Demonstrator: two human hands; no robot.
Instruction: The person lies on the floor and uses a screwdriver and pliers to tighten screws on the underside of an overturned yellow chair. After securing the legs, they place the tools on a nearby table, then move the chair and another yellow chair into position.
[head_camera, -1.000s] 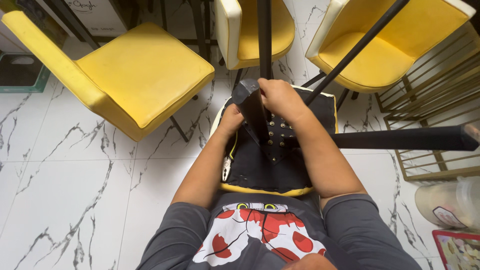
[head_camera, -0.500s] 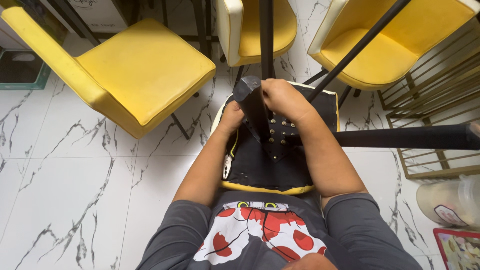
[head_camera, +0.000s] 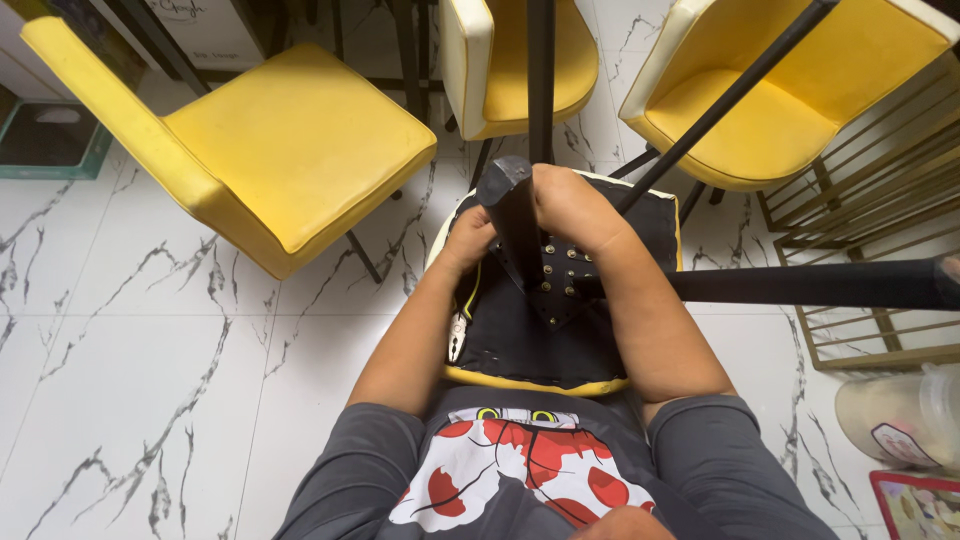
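While the upturned chair (head_camera: 520, 330) rests against the lap, left hand (head_camera: 468, 238) and right hand (head_camera: 572, 205) each wrapped around one black leg (head_camera: 512, 215).

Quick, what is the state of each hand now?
Left hand: rests on the upturned chair's black underside; whether it grips anything cannot be told.
Right hand: closed beside the black chair leg; grip unclear.

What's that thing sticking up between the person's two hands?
In the head view, a black chair leg rises between the left hand and the right hand. It belongs to the upturned chair's black underside, where it meets a bolted plate.
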